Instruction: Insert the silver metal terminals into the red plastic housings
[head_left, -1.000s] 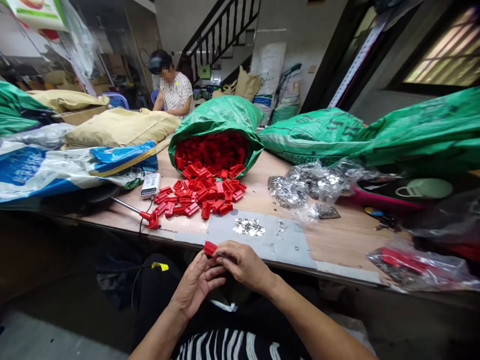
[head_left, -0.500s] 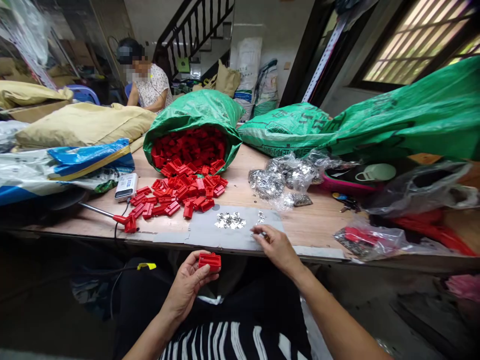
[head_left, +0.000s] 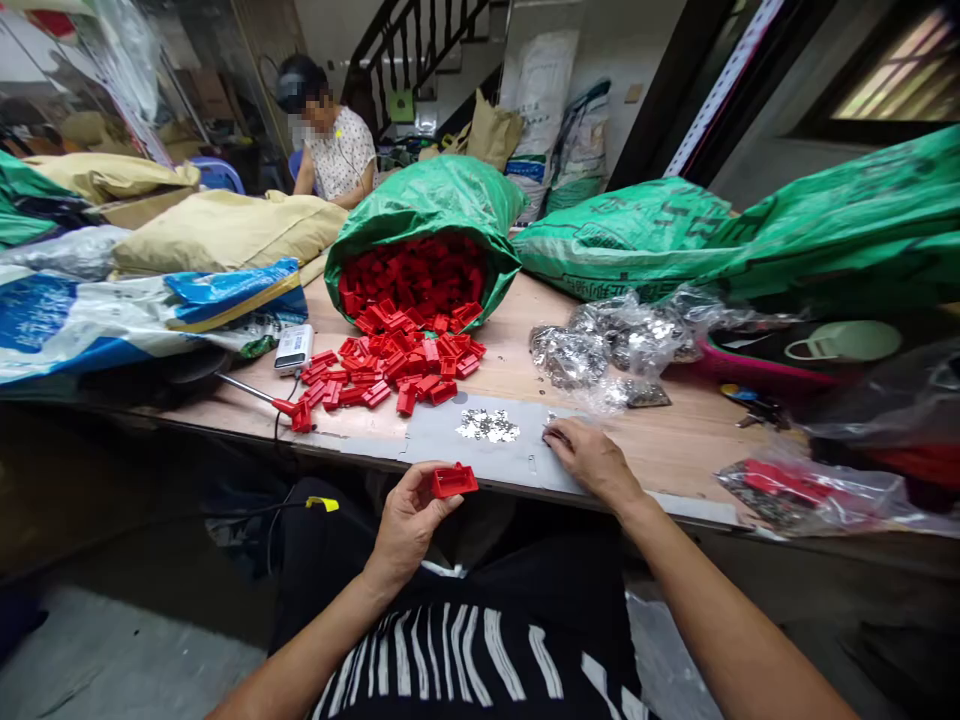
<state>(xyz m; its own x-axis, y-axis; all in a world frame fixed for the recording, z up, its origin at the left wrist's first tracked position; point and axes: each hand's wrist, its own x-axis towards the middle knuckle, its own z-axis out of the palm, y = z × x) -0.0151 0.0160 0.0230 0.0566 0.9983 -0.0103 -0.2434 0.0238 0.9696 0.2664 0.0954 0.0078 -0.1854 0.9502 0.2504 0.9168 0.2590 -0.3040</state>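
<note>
My left hand (head_left: 409, 525) grips a small red plastic case (head_left: 454, 481) by its left end, just off the table's front edge, with its hollow side showing. On the grey mat (head_left: 427, 440) rests my right hand (head_left: 592, 460), its fingers drawn together over a few small metal pieces (head_left: 552, 420); whether one is between the fingertips is hidden. A flat pile of shiny metal pieces (head_left: 487, 426) lies on the mat between the hands. Beyond it to the left are many loose red cases (head_left: 382, 365), spilling from a green woven sack (head_left: 442, 195).
Clear bags of metal parts (head_left: 607, 345) lie at the right, near a pink basket (head_left: 765, 362) and another plastic bag (head_left: 817, 490). A white power bank (head_left: 293, 349) and a rod with a red end (head_left: 259, 390) sit left. A co-worker (head_left: 337, 150) sits beyond the sacks.
The view has swung right-to-left, so things appear further right. My right hand has lowered onto the small pieces on the mat. My left hand has raised and tilted the red case.
</note>
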